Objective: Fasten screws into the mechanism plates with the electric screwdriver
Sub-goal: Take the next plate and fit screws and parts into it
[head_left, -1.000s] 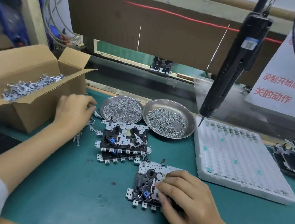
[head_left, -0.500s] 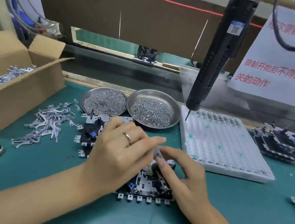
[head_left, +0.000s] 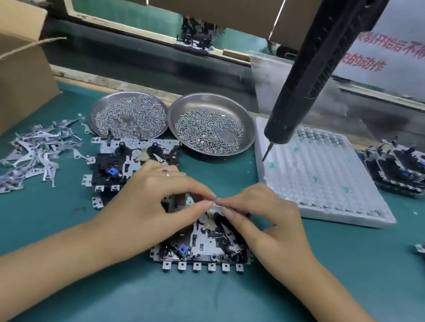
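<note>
Steel shows first: two round metal dishes sit side by side at the centre top of the green mat. The left dish (head_left: 129, 117) is thickly covered with small silvery screws, while the right dish (head_left: 211, 123) holds a thinner scatter, its near rim bare. Right of them lies a white foam tray (head_left: 325, 181) of small cells, with a row of parts only along its far edge. At the upper left stands an open cardboard box (head_left: 16, 71); its contents are out of view. Loose flat metal levers (head_left: 32, 150) are strewn on the mat beside it.

Low in the centre, a mechanism plate (head_left: 203, 250) rests flat on the mat. Above it the left hand (head_left: 156, 202) and right hand (head_left: 272, 222) meet fingertip to fingertip, both pinching a small silvery part (head_left: 215, 202). Behind the left hand sits a second mechanism plate (head_left: 134, 159), stacked on another. More assemblies (head_left: 405, 172) are piled at the right edge.

Hanging from the upper right, the black electric screwdriver (head_left: 314, 67) slants down, unheld, its bit over the foam tray's near-left corner.
</note>
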Demonstrator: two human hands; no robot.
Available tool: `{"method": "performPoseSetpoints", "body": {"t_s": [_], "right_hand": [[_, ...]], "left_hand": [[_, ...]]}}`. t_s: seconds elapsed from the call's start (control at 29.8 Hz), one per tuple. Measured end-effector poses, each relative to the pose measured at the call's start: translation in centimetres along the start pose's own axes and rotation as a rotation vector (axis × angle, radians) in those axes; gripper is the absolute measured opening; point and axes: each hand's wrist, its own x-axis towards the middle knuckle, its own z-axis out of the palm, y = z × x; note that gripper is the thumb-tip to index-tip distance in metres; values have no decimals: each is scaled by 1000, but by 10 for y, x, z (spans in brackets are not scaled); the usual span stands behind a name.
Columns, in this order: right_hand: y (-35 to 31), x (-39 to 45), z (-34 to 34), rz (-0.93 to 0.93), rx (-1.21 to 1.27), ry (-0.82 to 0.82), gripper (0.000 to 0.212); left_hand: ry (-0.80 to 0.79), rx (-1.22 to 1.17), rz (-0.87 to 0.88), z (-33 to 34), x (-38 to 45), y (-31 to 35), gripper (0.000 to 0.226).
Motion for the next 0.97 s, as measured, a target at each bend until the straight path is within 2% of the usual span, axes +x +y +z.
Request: {"method": "performPoseSetpoints", "body": {"t_s": [0.13,0.23,0.4,0.67,0.84,0.97], "right_hand": [[-4,-1,-3,-15,-20,-72,15],[-6,-3,-6,-18,8,-163,15],[-8,-4,-6,9,35,-267,14],[-8,-2,-8,-12,32,-322,9],[-8,-4,-10,10,44,-280,12],[-8,-9,-9,-81,-15,-312,14]], "left_hand": [[-100,-15,-25,-5,-1,1,9],[-186,9,-10,-5,-4,4,18],[-276,3,-64,-4,-7,4,8],[-346,61,-81,-8,-5,3,12],[-369,71,-90,-8,-5,4,14],[-363,72,-108,-7,-6,4,12]]}}
